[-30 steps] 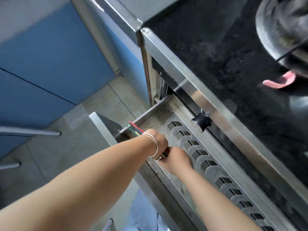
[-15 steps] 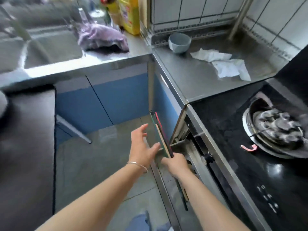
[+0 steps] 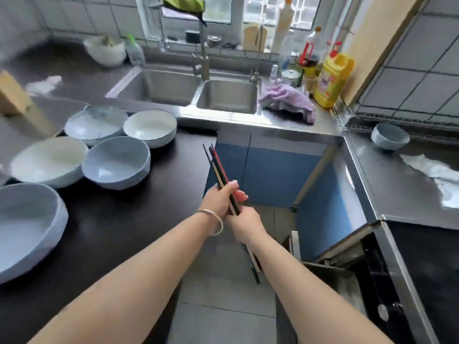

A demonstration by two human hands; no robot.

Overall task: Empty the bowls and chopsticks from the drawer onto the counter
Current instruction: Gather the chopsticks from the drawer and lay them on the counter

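Note:
A bundle of black, red and tan chopsticks (image 3: 216,165) points up and away over the floor, beside the edge of the dark counter (image 3: 119,219). My right hand (image 3: 244,223) grips the bundle low down. My left hand (image 3: 222,197), with a bracelet at the wrist, holds the same bundle just above. Several pale blue and white bowls (image 3: 116,161) stand on the dark counter at the left. The open drawer (image 3: 332,271) shows at the lower right, below the stove front.
A double steel sink (image 3: 188,91) lies ahead with a purple cloth (image 3: 288,101) beside it. Bottles and a yellow jug (image 3: 332,79) stand in the corner. A small blue bowl (image 3: 390,136) and white paper towels (image 3: 437,175) lie on the right steel counter.
The chopsticks came up out of the drawer. My left hand, open half a second ago, now holds them with the right. My view swung left from the drawer to the counter with the bowls.

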